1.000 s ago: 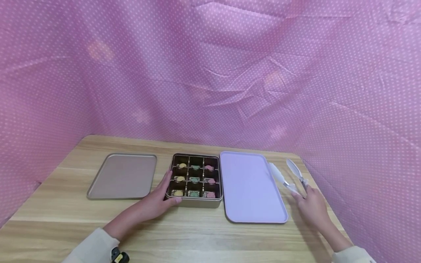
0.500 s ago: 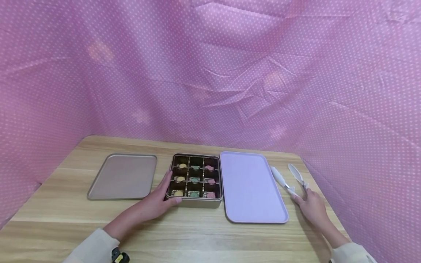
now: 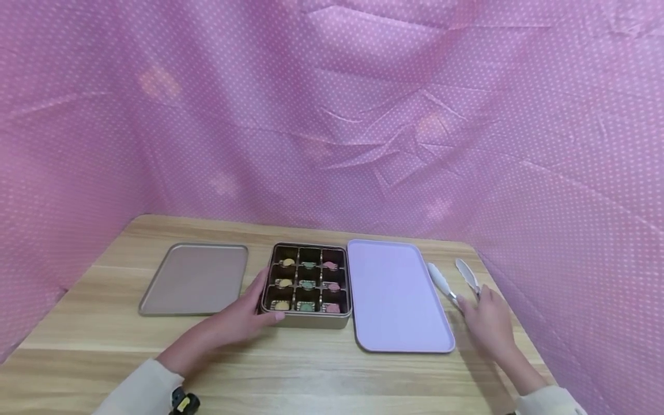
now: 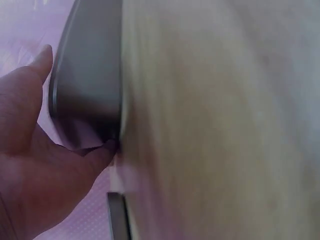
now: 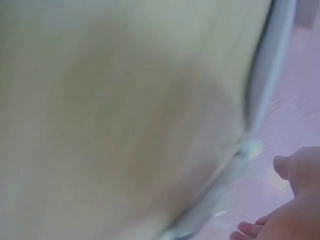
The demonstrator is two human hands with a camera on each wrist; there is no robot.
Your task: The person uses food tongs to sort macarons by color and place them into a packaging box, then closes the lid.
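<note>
On the wooden counter (image 3: 311, 369), largest to smallest, lie the lilac tray (image 3: 396, 297), the metal lid (image 3: 194, 278), the compartmented tin of pastel sweets (image 3: 307, 283) and the white tongs (image 3: 455, 278) at the tray's right edge. The left hand (image 3: 244, 314) stays against the tin's left wall, fingers relaxed and laid along it. The right hand (image 3: 485, 323) has slid forward since a second ago, its loosely spread fingers now resting over the tongs' handle end.

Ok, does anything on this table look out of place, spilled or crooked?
Nothing stands out. The tin sits squarely between its lid and the lilac tray; the white tongs lie beside the tray, by the right hand. No spills.
</note>
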